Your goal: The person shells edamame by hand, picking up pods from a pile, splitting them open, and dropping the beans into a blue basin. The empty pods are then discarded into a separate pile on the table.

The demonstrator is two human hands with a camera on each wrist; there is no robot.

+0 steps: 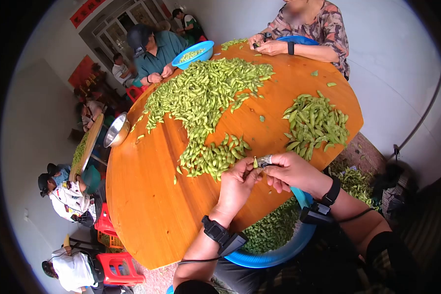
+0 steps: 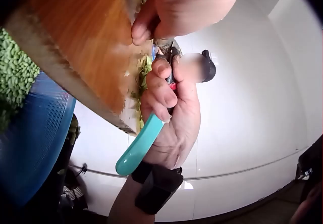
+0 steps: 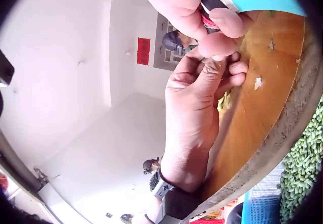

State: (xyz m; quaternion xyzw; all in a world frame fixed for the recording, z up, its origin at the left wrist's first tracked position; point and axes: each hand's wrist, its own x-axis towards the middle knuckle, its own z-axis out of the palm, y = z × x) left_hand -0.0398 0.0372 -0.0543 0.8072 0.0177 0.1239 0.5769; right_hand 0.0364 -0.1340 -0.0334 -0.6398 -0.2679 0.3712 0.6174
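Over the table's near edge, my two hands meet at the fingertips. My left hand [image 1: 234, 183] pinches a small green soybean pod [image 1: 255, 162] between thumb and finger. In my right hand [image 1: 296, 169] is a tool with a long turquoise handle [image 2: 141, 145]; the curled fingers cover its middle, and its working end is mostly hidden. Loose pods [image 1: 215, 157] lie just beyond the left hand. Below both hands, a blue basket [image 1: 306, 240] holds many shelled green beans [image 1: 272, 228].
The round wooden table [image 1: 147, 196] carries a large pod heap [image 1: 201, 93] and a smaller pile [image 1: 316, 125] at right. Two people sit across it, near a blue bowl [image 1: 208, 49]. A steel bowl [image 1: 116, 131] is at the left edge. Red stools [image 1: 117, 268] stand left.
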